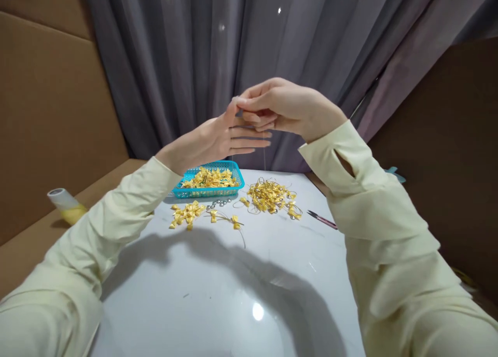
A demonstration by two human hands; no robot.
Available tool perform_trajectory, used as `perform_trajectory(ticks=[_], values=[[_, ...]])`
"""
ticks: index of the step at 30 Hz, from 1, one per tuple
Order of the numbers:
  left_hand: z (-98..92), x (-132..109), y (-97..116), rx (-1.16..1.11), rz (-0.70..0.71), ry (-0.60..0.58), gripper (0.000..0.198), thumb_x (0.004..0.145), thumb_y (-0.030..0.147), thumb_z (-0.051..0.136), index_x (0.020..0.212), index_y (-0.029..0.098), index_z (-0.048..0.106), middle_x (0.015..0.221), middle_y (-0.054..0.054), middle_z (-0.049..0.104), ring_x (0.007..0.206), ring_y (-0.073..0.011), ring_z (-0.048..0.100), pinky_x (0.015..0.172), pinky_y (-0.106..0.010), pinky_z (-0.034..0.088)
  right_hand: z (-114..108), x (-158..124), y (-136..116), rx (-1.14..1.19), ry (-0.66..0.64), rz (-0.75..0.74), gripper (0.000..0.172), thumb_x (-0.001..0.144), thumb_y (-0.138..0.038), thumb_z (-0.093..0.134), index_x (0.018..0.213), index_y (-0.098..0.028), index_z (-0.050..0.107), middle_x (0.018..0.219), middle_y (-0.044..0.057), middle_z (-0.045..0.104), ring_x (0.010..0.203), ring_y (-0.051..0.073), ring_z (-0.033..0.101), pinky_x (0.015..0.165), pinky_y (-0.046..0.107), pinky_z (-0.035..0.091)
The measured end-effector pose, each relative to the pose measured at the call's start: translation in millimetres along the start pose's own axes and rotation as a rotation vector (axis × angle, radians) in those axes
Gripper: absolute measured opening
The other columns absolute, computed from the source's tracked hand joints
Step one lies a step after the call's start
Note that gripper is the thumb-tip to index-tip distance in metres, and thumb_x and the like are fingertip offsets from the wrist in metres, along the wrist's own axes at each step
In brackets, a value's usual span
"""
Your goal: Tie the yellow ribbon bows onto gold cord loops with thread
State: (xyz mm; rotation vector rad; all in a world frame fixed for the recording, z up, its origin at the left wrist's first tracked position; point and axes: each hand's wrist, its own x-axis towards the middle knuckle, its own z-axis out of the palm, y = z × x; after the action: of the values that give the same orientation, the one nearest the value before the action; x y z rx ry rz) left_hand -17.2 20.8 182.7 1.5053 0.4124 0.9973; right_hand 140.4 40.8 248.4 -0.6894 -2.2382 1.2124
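While right hand [290,105] curls, left hand [213,139] outstretched

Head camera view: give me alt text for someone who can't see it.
A person's left hand and right hand appear to meet at the fingertips above a white table. On it sit a blue basket of yellow bows, loose piles of bows and a pointed tool.

Curtain [221,51], 12 o'clock: grey-purple, small pale stars; tabletop [175,305], 6 o'clock: white; basket [208,192], 9 o'clock: turquoise; bows [188,213], 8 o'clock: yellow; beads [223,202], 7–8 o'clock: silver; left sleeve [112,222], 8 o'clock, right sleeve [389,232], 4 o'clock: plain pale yellow; cardboard [50,113], 9–10 o'clock: brown
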Motion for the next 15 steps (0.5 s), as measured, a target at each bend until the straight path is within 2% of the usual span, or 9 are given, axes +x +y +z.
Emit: perform_trajectory(ticks=[2, 5, 7, 9, 15], values=[[12.0, 5, -3, -0.063, 0.016, -0.012, 0.042, 0.092, 0.049, 0.038, 0.089, 0.014, 0.06, 0.066, -0.001, 0.057, 0.06, -0.0102, 0.061, 0.057, -0.02, 0.048, -1, 5, -2, -0.033, -0.022, -0.017, 0.02, 0.094, -0.006, 0.041, 0.077, -0.006, 0.052, 0.046, -0.008, 0.039, 0.039, 0.0, 0.027, 0.039, 0.012, 0.021], [16.7, 2, -4, -0.044, -0.012, 0.045, 0.034, 0.093, 0.04, 0.043, 0.08, 0.014, 0.06, 0.049, 0.006, 0.034, 0.037, -0.0041, 0.039, 0.041, -0.015, 0.035, -6, 0, -5, -0.075, 0.038, -0.022, 0.019, 0.094, -0.006, 0.041, 0.079, -0.005, 0.053, 0.043, -0.009, 0.039, 0.038, -0.001, 0.026, 0.039, 0.011, 0.022], [13.0, -5, -7, 0.0, -0.046, 0.055, 0.033, 0.094, 0.037, 0.044, 0.08, 0.013, 0.061, 0.05, 0.007, 0.026, 0.036, -0.004, 0.031, 0.037, -0.016, 0.03, -12, -12, -7, -0.122, 0.087, -0.014, 0.017, 0.094, -0.007, 0.043, 0.081, -0.006, 0.054, 0.043, -0.009, 0.041, 0.038, -0.001, 0.025, 0.038, 0.011, 0.021], [7.3, -15, -10, 0.03, -0.087, 0.014, 0.032, 0.094, 0.035, 0.044, 0.081, 0.012, 0.063, 0.052, 0.006, 0.022, 0.037, -0.0044, 0.026, 0.037, -0.017, 0.026, -19, -25, -10, -0.163, 0.11, 0.003, 0.016, 0.093, -0.007, 0.044, 0.081, -0.006, 0.055, 0.044, -0.01, 0.036, 0.039, -0.001, 0.024, 0.039, 0.012, 0.019], [-4.5, -53, -21, 0.189, -0.306, -0.085, 0.027, 0.088, 0.034, 0.051, 0.072, 0.015, 0.06, 0.051, 0.006, 0.02, 0.041, -0.0066, 0.018, 0.039, -0.02, 0.017, -43, -66, -20, -0.264, 0.286, 0.066, 0.013, 0.089, -0.011, 0.048, 0.08, -0.006, 0.057, 0.047, -0.01, 0.032, 0.042, -0.003, 0.028, 0.043, 0.016, 0.021]])
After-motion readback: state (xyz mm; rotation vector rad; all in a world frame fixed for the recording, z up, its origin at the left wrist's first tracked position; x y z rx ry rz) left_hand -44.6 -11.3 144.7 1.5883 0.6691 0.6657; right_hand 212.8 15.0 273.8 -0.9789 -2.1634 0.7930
